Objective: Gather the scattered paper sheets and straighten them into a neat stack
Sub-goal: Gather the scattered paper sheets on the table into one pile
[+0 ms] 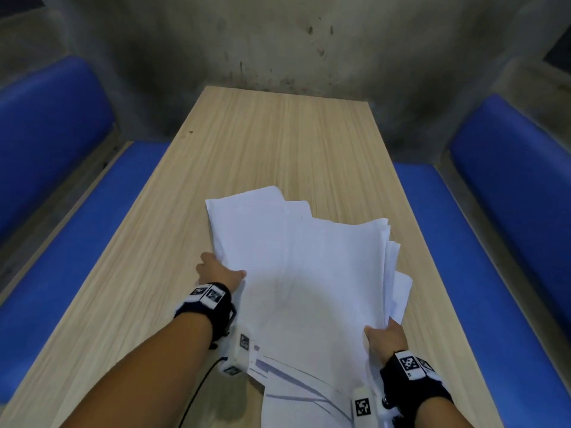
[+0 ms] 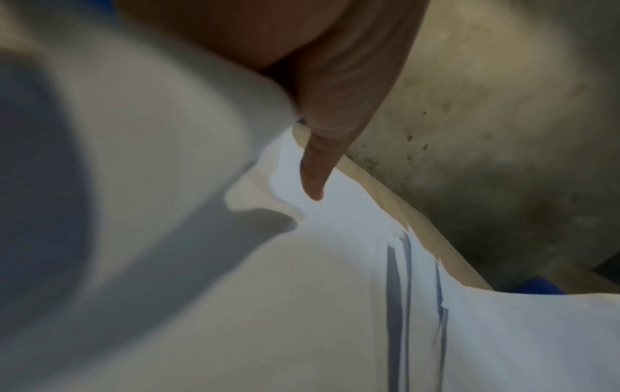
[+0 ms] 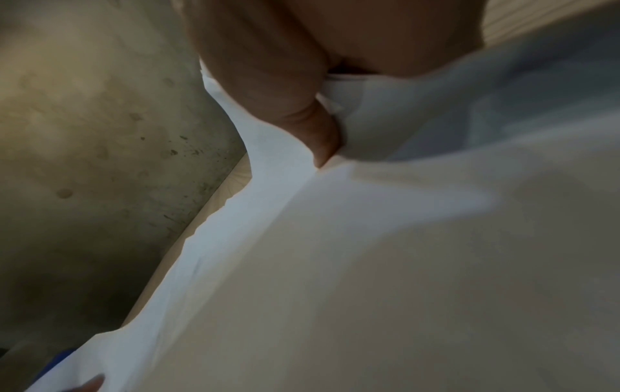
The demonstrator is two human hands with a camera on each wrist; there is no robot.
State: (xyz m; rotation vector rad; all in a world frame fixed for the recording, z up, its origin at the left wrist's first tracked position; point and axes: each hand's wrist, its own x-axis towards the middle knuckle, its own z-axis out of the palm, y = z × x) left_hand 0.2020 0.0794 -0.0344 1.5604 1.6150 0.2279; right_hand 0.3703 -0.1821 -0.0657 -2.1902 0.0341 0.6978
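Observation:
A loose pile of white paper sheets (image 1: 309,288) lies fanned and uneven on the near half of the wooden table (image 1: 278,143), its front edge overhanging toward me. My left hand (image 1: 221,273) grips the pile's left edge, thumb on top. In the left wrist view the thumb (image 2: 315,172) lies on the sheets (image 2: 302,291). At the near right corner my right hand (image 1: 386,335) pinches the pile. Its thumb (image 3: 302,106) presses into the paper (image 3: 402,265) in the right wrist view. The fingers of both hands are hidden under the sheets.
Blue padded benches run along the table's left side (image 1: 92,242) and right side (image 1: 494,242). A stained concrete wall (image 1: 278,41) stands just behind the table's far edge. A black cable (image 1: 197,393) hangs from my left wrist.

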